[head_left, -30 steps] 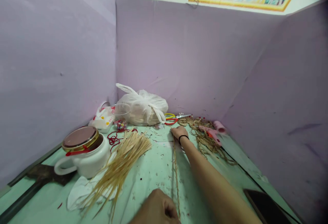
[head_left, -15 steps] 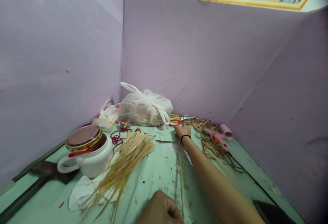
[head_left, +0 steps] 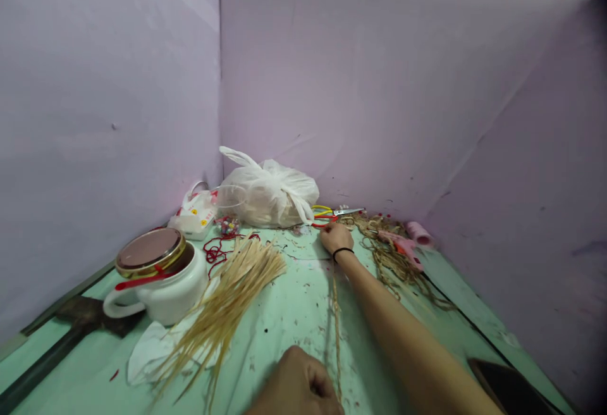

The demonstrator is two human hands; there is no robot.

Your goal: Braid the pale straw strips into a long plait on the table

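A thin braided cord of natural twine [head_left: 336,323] runs lengthwise over the green tabletop between my two hands. At the near edge my left hand [head_left: 303,380] is closed in a fist on the cord's near end. My right hand [head_left: 336,238], with a black band at its wrist, is stretched far forward and closed at the cord's far end. Its fingertips are hidden behind the knuckles. Just beyond it lie scissors [head_left: 327,216] with red and yellow handles. A bundle of pale straw-like fibres [head_left: 241,282] rests to the left of the cord.
On the left stand a white mug [head_left: 177,291] with a lid on it and a hammer-like tool [head_left: 78,320]. A tied white plastic bag [head_left: 270,193] sits at the back. Tangled twine [head_left: 386,257], a pink glue gun [head_left: 403,250] and a pink spool [head_left: 418,233] lie right. Purple walls enclose the table.
The view has tipped slightly downward. My right hand has turned a little, and the grey sliver left of it now shows only as a thin line. My left hand stays nearly in place.
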